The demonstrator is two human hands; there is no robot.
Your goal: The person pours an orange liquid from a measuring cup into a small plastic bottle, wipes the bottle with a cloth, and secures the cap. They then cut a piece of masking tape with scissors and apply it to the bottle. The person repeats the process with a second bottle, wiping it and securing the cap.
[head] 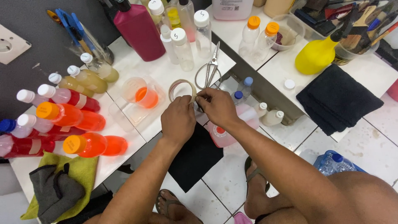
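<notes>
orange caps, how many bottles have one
4: two bottles upright on the far table, two lying at left. Others may be hidden.

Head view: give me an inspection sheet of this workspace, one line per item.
Surface: low white table, crowded; tiled floor below.
Job's things: roll of tape, held up over the table edge by both hands.
Clutter: scissors beside the roll; measuring cup with orange liquid; bottles of orange and red liquid lying at left; magenta bottle; yellow spray bottle; black towel; green cloth.
Grippers: left hand grips the roll's lower edge; right hand pinches at its right side.
Cables: nothing seen.
Surroundings: the person's sandalled feet; water bottle on the floor; tub of brushes top right.
</notes>
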